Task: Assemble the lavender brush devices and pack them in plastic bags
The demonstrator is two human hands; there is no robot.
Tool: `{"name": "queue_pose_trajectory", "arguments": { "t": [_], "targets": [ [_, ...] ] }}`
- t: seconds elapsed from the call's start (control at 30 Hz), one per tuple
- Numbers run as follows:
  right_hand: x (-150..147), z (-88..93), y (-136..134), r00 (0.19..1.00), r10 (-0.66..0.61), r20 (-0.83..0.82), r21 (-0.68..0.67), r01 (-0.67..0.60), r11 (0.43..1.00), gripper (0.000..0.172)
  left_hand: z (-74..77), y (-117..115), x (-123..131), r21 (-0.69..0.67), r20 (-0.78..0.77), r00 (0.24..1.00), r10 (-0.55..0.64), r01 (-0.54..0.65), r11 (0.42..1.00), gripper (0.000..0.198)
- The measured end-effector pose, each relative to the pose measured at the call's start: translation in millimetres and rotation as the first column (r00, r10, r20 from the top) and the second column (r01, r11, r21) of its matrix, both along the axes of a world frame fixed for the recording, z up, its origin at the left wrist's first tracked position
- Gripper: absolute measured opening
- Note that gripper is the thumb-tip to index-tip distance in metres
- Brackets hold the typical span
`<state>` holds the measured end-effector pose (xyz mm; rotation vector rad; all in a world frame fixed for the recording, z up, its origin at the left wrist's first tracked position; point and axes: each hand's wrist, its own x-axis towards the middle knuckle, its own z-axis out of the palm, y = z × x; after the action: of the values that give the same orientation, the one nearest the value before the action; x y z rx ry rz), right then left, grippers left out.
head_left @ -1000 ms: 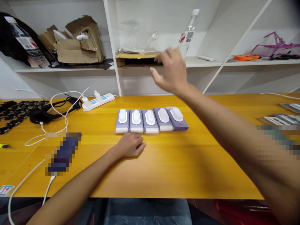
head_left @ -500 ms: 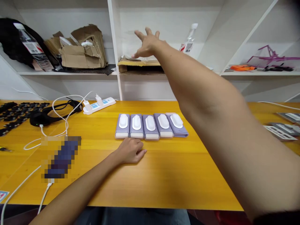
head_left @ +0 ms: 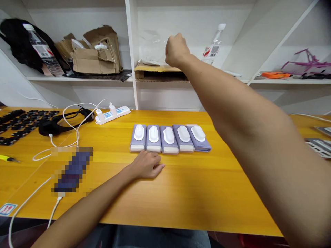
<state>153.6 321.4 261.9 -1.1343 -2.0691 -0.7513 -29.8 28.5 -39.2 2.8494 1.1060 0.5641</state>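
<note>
Head view is showing five purple-and-white plastic devices [head_left: 169,139] lying side by side in a single row on a yellow wooden table [head_left: 219,193]. Their long axes are running away from the person, and the two rightmost are angling with their far ends turned left. The left hand [head_left: 147,164] is resting on the table with its fingers together and slightly curled, just beside the near edge of the second device; I cannot tell whether it is touching. The right hand [head_left: 176,51] is hanging raised in a closed fist above a flat cardboard piece [head_left: 160,70] on a white shelf [head_left: 77,78], and I cannot tell whether it is gripping anything. A clear plastic bottle [head_left: 213,46] is standing to the fist's right. Farther left on the shelf, a torn cardboard box [head_left: 95,60] is holding crumpled white material.
</note>
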Motion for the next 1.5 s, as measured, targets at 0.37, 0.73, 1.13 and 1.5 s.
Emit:
{"name": "queue_pose_trajectory", "arguments": {
  "t": [0.37, 0.73, 1.13, 1.5],
  "targets": [
    [63, -5.7, -185, 0.992, -0.109, -0.068, -0.058, 0.105, 0.993, 0.028, 0.7, 3, -2, 0.131, 0.125, 0.992, -0.024, 0.008, 0.991, 0.04],
    [133, -219.8, -381, 0.885, 0.463, -0.052, -0.518, -0.42, 0.745, 0.048, 53.5, -6, -20, 0.436, 0.807, 0.583, -0.09, -0.486, 0.757, 0.018],
    [104, -71.5, -180, 0.963, 0.158, -0.218, -0.271, -0.215, 0.938, 0.046, 16.4, -25, 22, 0.198, 0.018, 0.989, -0.146, 0.14, 0.97, 0.027],
    [-34, 14.5, -27, 0.962, -0.173, -0.213, -0.581, 0.018, 0.814, 0.129, 21.5, -25, 14, 0.202, 0.052, 0.993, -0.11, 0.097, 0.975, 0.033]
  ]
}}
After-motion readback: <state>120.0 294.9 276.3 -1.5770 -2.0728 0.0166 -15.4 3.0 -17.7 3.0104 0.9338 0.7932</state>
